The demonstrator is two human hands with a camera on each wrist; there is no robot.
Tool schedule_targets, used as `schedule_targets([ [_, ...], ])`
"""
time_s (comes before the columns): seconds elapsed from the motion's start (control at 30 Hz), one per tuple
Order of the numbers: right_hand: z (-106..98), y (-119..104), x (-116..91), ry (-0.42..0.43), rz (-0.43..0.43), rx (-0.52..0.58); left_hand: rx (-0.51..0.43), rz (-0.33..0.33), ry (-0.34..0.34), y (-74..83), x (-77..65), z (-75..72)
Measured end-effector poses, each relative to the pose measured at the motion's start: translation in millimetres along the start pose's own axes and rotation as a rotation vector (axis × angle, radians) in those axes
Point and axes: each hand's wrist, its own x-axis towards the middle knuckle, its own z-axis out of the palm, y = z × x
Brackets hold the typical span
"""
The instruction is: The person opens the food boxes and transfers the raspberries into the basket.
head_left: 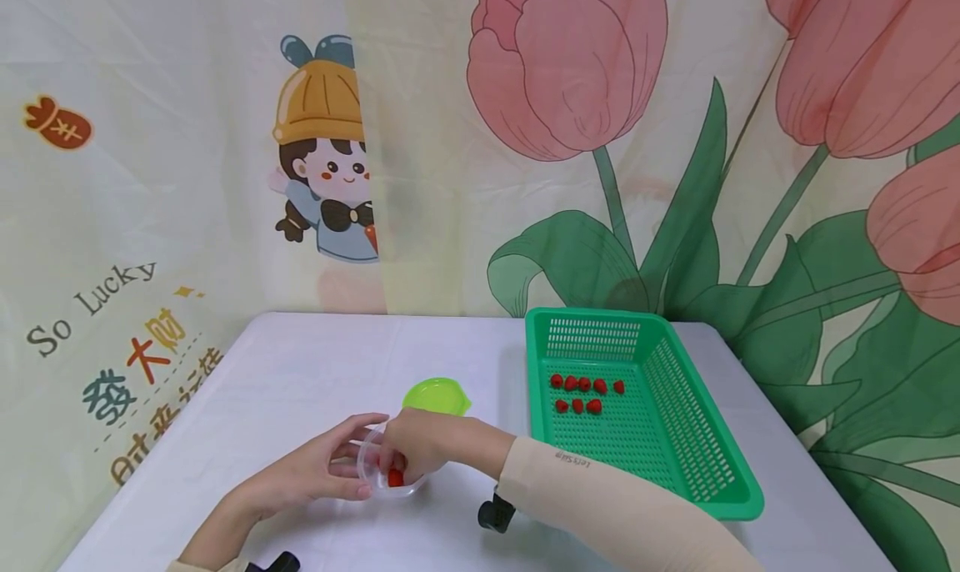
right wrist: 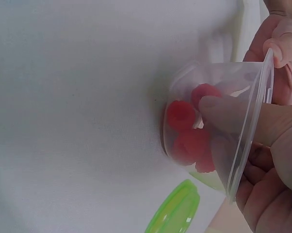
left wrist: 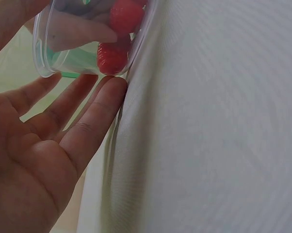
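A clear plastic tub (right wrist: 233, 77) stands on the white table with several red raspberries (right wrist: 181, 114) at its bottom. My left hand (head_left: 311, 469) holds the tub from the left, thumb near its front and fingers around the far side. Reaching down through the mouth, my right hand (head_left: 418, 443) has its thumb against a raspberry (right wrist: 204, 91) in the right wrist view; the other fingertips are partly hidden behind the wall. Just behind the tub lies a bright green lid (head_left: 438, 395).
To the right sits a green perforated basket (head_left: 622, 443), where several raspberries (head_left: 584, 384) lie in two rows. The right sleeve (head_left: 600, 489) passes in front of the basket's near left corner. A printed curtain (head_left: 427, 138) hangs behind the table (head_left: 315, 363).
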Motion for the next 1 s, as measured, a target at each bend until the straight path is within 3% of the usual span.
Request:
schedule_targets([
  [0.67,4.5,-2.9,0.1,0.019,-0.017,-0.035,-0.021,-0.007,-0.01,-1.8,0.3,-0.1],
  [1.0,-8.1,4.5,-10.7,0.027,-0.088,0.079,0.0,-0.004,-0.003,0.0,0.0,-0.2],
])
